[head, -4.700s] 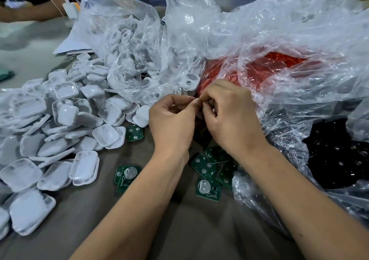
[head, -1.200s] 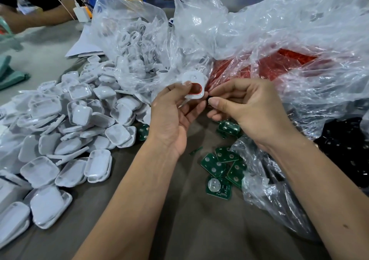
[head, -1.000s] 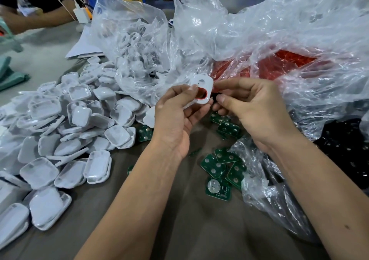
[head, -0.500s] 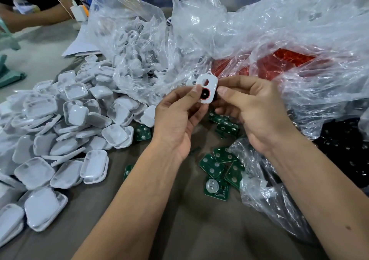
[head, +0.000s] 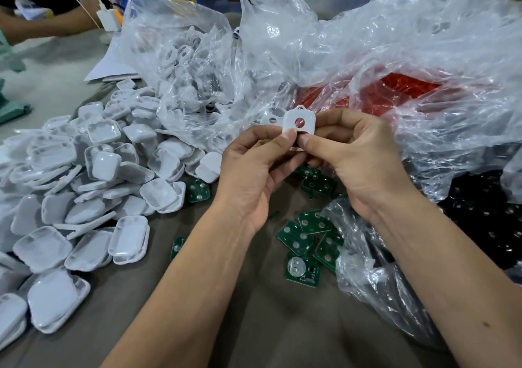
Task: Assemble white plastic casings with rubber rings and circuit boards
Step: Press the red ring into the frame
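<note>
Casing (head: 298, 122) white, squarish, round-holed

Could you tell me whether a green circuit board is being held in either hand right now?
No, both the left hand and right hand pinch a white plastic casing, while the green circuit boards lie on the table.

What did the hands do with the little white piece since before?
The hands started pressed together with no piece showing. Then the left hand brought up a white casing, turned it upright with its round hole toward the camera, and the right hand joined in; both now pinch its lower edge, where red peeks out. The casing pile, green boards and bags stayed put.
</note>
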`<state>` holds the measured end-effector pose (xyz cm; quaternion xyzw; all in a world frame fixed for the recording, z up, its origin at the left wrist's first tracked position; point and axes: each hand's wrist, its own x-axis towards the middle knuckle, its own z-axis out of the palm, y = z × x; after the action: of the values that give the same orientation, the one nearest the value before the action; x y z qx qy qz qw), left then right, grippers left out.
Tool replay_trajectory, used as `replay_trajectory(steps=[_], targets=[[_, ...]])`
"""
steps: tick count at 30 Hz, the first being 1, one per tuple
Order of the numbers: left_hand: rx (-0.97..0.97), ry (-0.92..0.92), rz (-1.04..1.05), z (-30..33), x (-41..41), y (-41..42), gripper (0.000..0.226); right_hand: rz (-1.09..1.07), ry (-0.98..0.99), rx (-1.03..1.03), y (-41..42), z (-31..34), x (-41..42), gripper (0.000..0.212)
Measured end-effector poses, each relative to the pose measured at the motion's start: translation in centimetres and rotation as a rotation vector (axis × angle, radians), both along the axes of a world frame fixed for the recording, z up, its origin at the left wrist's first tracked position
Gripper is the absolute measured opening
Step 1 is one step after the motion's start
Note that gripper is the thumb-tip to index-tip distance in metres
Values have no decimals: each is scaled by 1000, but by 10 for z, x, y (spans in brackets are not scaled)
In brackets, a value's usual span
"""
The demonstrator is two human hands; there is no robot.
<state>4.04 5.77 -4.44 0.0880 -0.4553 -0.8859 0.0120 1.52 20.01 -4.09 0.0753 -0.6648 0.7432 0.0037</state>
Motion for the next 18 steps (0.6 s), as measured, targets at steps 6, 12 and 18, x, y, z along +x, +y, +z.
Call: replay_trajectory(steps=[6,12,18], targets=[[-27,-37,2,0,-1,-2,11,36,-16,7,3,3,0,25],[-21,-64,-9,2,-3,-8,17,55,-33,68,3,5,1,22],[-42,6,33,1,-3,-5,18,96,-122,-67,3,9,2,26]])
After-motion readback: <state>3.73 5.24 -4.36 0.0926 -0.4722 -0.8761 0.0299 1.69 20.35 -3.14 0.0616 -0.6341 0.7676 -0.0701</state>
